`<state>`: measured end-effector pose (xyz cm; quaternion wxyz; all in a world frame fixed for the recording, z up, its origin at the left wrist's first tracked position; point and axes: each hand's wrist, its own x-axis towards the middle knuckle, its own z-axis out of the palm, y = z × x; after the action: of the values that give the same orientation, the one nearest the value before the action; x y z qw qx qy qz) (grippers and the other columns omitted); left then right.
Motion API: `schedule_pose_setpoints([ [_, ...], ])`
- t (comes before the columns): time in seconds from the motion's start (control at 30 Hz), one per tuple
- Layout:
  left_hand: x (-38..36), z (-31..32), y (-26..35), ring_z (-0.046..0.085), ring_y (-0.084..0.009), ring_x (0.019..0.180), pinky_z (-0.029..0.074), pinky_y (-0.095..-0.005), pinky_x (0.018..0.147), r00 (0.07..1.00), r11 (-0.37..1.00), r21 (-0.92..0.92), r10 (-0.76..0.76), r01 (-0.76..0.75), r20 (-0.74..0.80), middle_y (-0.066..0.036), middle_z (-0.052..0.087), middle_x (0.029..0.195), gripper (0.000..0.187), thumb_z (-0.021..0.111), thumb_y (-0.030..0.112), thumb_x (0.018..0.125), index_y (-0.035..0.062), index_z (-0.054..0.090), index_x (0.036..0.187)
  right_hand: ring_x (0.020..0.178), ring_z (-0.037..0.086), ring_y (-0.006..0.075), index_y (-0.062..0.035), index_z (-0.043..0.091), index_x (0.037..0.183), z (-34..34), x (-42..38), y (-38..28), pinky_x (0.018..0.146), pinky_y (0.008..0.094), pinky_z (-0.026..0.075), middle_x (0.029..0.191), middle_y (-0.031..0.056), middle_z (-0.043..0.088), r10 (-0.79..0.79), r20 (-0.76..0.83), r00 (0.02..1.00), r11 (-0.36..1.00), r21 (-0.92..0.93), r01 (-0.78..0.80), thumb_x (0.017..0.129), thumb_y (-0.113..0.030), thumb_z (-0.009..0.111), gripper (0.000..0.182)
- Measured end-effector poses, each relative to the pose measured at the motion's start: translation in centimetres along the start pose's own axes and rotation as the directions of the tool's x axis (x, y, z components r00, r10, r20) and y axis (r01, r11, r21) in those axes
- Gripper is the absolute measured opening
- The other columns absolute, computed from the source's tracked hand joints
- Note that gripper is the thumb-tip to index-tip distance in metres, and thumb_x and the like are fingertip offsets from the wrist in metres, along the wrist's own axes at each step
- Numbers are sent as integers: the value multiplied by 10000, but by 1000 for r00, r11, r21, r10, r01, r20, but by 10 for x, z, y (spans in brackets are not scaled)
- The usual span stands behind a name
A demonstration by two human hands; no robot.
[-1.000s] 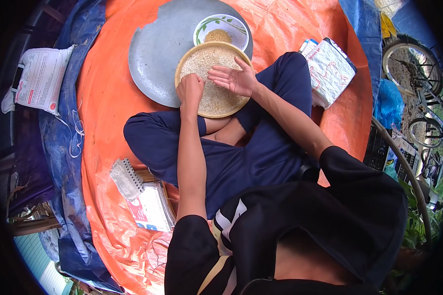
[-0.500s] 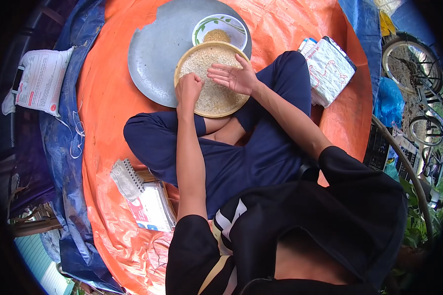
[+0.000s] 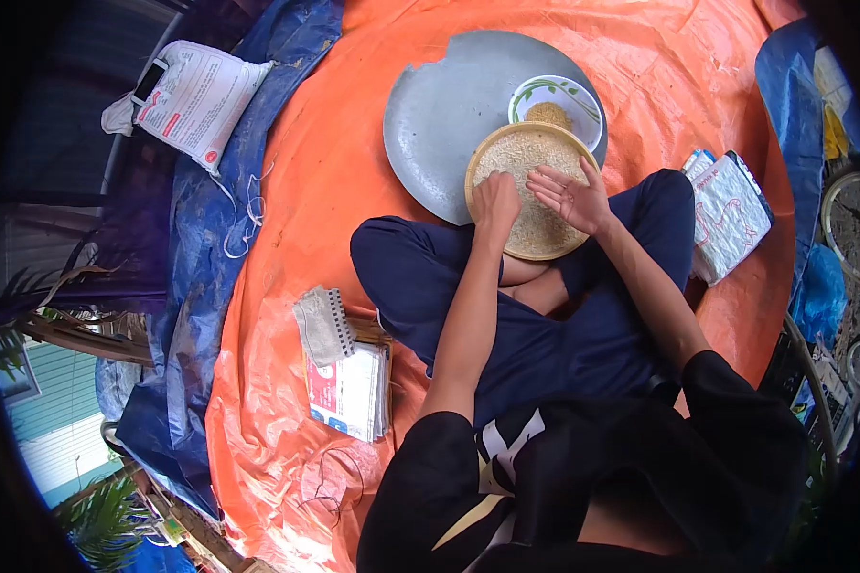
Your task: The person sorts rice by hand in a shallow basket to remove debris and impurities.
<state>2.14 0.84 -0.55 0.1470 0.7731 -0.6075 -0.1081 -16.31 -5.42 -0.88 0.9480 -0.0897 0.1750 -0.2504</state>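
Observation:
A round woven tray (image 3: 535,246) of pale grain rests over my crossed legs and overlaps a grey metal disc (image 3: 430,143). Above the grain, toward the tray's left side, my left hand (image 3: 497,199) is closed, its fingers curled; what it holds, if anything, is hidden. My right hand (image 3: 573,198) is over the right part of the tray, palm up with its fingers apart and pointing left; I see nothing held in it. Just beyond the tray, a white bowl with green leaf patterns (image 3: 588,105) on the disc holds yellowish grain (image 3: 549,116).
An orange tarp (image 3: 306,191) with blue edges covers the ground. Papers (image 3: 352,392) and a spiral notebook (image 3: 323,328) lie at left. A stuffed white sack (image 3: 201,103) is at upper left, a white package (image 3: 729,218) at right, and a blue bag (image 3: 820,296) farther right.
The whole view has shifted, so my body, the tray and the bowl appear farther right. My left hand is still closed and my right hand still open above the tray.

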Motion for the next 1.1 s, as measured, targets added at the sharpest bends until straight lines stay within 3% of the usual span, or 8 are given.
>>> schedule_pose_setpoints([
  [0.07,-3,-4,10,698,-334,779,545,-414,683,998,992,109,57,-57,8,-206,679,856,133,592,76,825,13,704,793,1340,421,361,80,313,1432,0,-1,1,1111,403,387,1452,275,381,-6,-5,1000,1000,-3,6,945,-604,389,843],
  [0.1,-3,-2,15,706,-280,780,543,-389,665,998,980,192,57,-57,3,-160,685,842,136,586,75,829,66,717,795,1339,422,361,80,316,1431,-1,-1,1,1112,404,386,1452,275,382,-6,-4,1000,1000,0,6,945,-604,387,841],
  [0.3,-3,9,27,709,-222,790,536,-333,650,999,947,317,47,-53,26,-111,689,847,129,600,95,832,115,724,807,1329,436,355,78,346,1417,-3,-1,1,1116,412,380,1445,271,396,0,15,1000,1000,20,0,945,-608,402,835],
  [0.4,-2,12,18,702,-321,755,552,-401,647,998,982,175,66,-65,0,-202,678,834,100,635,93,778,33,713,793,1330,434,360,80,343,1417,-1,-2,2,1116,412,380,1441,278,396,-1,11,1000,1000,15,1,941,-612,409,843],
  [0.6,-2,-3,16,697,-344,781,553,-412,690,997,1000,13,-10,9,77,-225,684,850,133,688,114,741,1,696,811,1333,427,373,87,331,1419,1,-4,2,1109,417,390,1436,291,393,-11,11,1000,1000,26,11,941,-605,422,846],
  [0.8,2,-23,21,668,-414,809,538,-460,717,998,978,-201,-62,56,-27,-270,666,881,207,655,111,760,-49,648,891,1325,442,358,84,337,1419,-7,-3,0,1098,404,405,1430,277,409,-65,-44,997,997,26,66,945,-590,428,829],
  [1.0,2,-22,30,667,-348,720,528,-435,658,980,934,-353,-19,-52,-196,-190,672,795,147,654,91,772,0,622,883,1277,493,322,76,371,1405,-17,1,2,1075,379,420,1386,249,472,-103,-123,987,995,-3,104,937,-599,430,823],
  [1.1,-3,-26,49,677,-294,705,533,-396,644,987,835,-534,66,-135,-145,-150,680,778,177,681,114,765,17,632,905,1244,518,311,73,380,1403,-21,1,4,1062,368,424,1363,236,496,-81,-103,991,996,33,85,939,-588,436,809],
])
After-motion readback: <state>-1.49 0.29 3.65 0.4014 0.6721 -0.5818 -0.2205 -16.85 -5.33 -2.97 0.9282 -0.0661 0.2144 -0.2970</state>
